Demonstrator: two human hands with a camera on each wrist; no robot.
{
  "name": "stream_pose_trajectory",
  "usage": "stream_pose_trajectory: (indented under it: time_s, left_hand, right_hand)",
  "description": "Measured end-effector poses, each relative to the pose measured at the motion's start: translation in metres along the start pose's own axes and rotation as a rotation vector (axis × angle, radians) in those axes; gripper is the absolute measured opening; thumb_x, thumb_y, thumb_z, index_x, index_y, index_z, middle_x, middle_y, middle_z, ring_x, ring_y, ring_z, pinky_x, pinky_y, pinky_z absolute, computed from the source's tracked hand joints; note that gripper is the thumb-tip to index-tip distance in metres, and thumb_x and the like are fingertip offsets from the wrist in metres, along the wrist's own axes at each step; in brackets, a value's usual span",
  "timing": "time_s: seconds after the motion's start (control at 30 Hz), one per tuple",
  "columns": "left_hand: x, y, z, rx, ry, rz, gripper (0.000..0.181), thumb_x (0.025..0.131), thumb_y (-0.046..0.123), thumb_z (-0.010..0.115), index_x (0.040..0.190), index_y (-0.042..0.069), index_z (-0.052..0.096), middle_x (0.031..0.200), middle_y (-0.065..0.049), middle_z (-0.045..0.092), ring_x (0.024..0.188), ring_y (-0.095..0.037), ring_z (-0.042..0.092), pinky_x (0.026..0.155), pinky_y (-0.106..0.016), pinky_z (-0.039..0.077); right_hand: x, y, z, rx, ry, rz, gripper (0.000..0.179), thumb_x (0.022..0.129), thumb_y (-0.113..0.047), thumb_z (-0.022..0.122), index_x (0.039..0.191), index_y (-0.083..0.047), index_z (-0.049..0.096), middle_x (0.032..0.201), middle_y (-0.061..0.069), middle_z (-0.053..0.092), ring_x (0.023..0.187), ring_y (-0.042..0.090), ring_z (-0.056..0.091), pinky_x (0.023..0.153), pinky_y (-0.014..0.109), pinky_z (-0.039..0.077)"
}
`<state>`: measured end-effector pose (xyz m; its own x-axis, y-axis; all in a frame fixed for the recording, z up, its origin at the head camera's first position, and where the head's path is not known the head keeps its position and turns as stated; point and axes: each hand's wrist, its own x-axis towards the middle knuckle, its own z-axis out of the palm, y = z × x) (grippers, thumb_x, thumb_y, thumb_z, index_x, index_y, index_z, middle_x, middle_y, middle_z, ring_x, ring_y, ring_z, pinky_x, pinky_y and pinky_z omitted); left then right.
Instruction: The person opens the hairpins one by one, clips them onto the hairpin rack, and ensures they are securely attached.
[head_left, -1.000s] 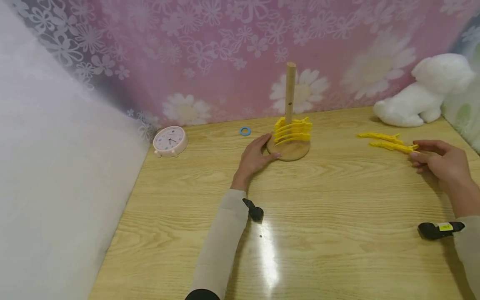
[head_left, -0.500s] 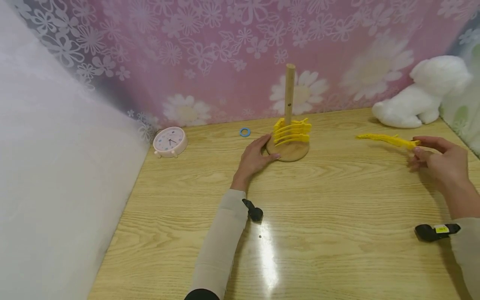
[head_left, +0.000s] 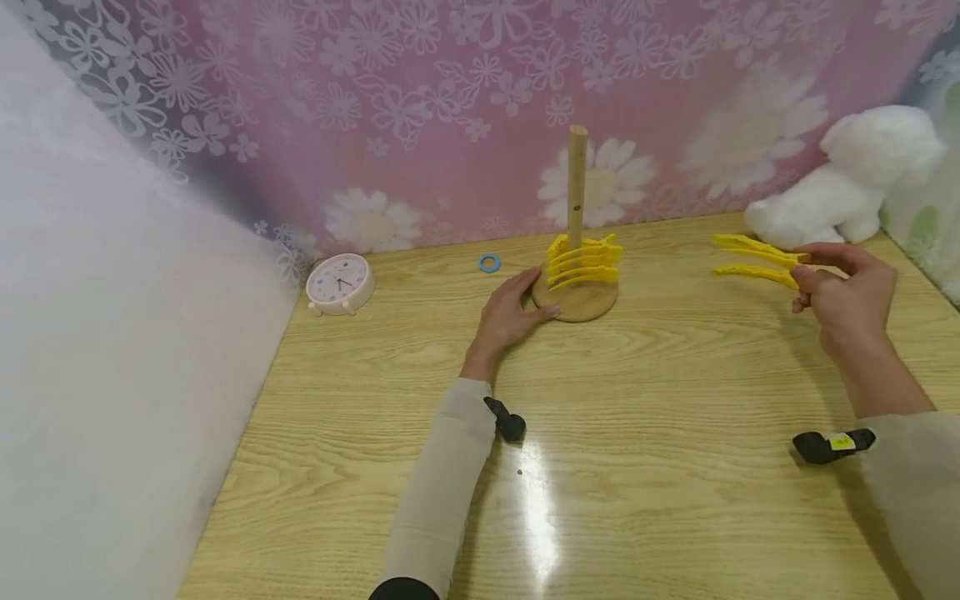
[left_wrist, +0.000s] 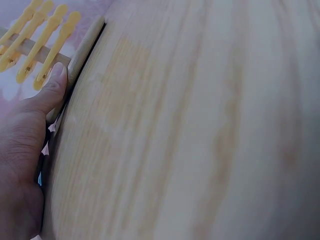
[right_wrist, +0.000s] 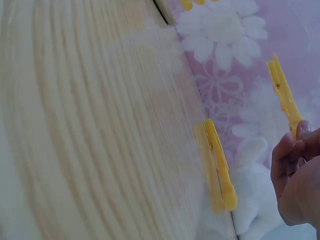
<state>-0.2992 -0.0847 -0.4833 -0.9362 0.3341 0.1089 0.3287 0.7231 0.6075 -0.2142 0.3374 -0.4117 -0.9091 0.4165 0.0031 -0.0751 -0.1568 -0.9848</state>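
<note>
My left hand (head_left: 506,317) holds the rim of a round wooden base (head_left: 588,304), its thumb along the near edge and its fingers round the left side. From that base rises an upright wooden post (head_left: 577,179). Several yellow plastic clips (head_left: 588,265) sit stacked low on the post; in the left wrist view these clips (left_wrist: 56,45) stick out past the thumb. On the right, my right hand (head_left: 855,292) pinches the end of another yellow clip (right_wrist: 285,97) above the table, its far end pointing left. One more yellow clip (right_wrist: 220,167) lies on the table below it.
A blue ring (head_left: 489,263) lies left of the wooden base near the wall. Farther left is a pink alarm clock (head_left: 340,284). A white plush toy (head_left: 847,179) sits at the back right corner. The pink flowered wall (head_left: 450,125) borders the table's far edge.
My right hand has lifted the nearer yellow clip off the table and carried it left and toward the wall, over the other clip. The left hand has stayed at the base.
</note>
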Motion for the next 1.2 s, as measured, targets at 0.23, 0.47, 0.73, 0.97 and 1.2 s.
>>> stream_pose_trajectory:
  time_s: [0.23,0.47,0.73,0.97,1.2]
  left_hand:
    - [0.0,0.0,-0.001,0.0,-0.009,-0.005,0.084,0.094,0.058,0.071,0.164,0.029,0.034,0.167,0.007,0.036,0.155,-0.018,0.031,0.127,-0.04,0.026]
    - [0.001,0.0,-0.001,0.009,-0.005,-0.007,0.084,0.095,0.058,0.071,0.164,0.029,0.035,0.167,0.007,0.036,0.155,-0.018,0.031,0.127,-0.039,0.026]
    - [0.0,0.002,-0.002,0.002,-0.008,0.0,0.084,0.095,0.056,0.072,0.164,0.026,0.035,0.167,0.006,0.036,0.155,-0.02,0.032,0.127,-0.04,0.026]
    - [-0.001,0.002,-0.003,0.01,-0.006,0.015,0.083,0.096,0.055,0.071,0.165,0.026,0.034,0.167,0.005,0.036,0.155,-0.021,0.032,0.127,-0.042,0.027]
    - [0.0,0.004,-0.002,0.015,-0.014,0.013,0.084,0.096,0.054,0.071,0.165,0.024,0.034,0.168,0.004,0.036,0.155,-0.022,0.032,0.127,-0.041,0.027]
  right_hand:
    - [-0.001,0.002,0.035,0.063,-0.009,-0.04,0.019,0.089,0.013,0.072,0.102,0.0,0.077,0.1,0.003,0.062,0.052,0.009,0.059,0.037,0.021,0.047]
    - [0.0,0.005,0.076,0.001,-0.049,-0.128,0.016,0.089,0.009,0.075,0.103,0.002,0.077,0.096,0.002,0.067,0.05,0.01,0.054,0.038,0.019,0.045]
    - [0.003,0.01,0.114,-0.119,-0.082,-0.149,0.02,0.095,0.012,0.06,0.108,0.004,0.073,0.095,0.003,0.059,0.063,0.006,0.066,0.039,0.019,0.044]
    - [0.003,0.01,0.145,-0.295,-0.121,-0.146,0.018,0.099,0.003,0.065,0.116,0.003,0.072,0.099,0.0,0.057,0.061,0.001,0.064,0.041,0.02,0.046]
    - [-0.003,0.01,0.168,-0.35,-0.161,-0.151,0.015,0.1,0.002,0.062,0.112,-0.001,0.071,0.099,-0.001,0.059,0.066,0.001,0.066,0.042,0.02,0.044]
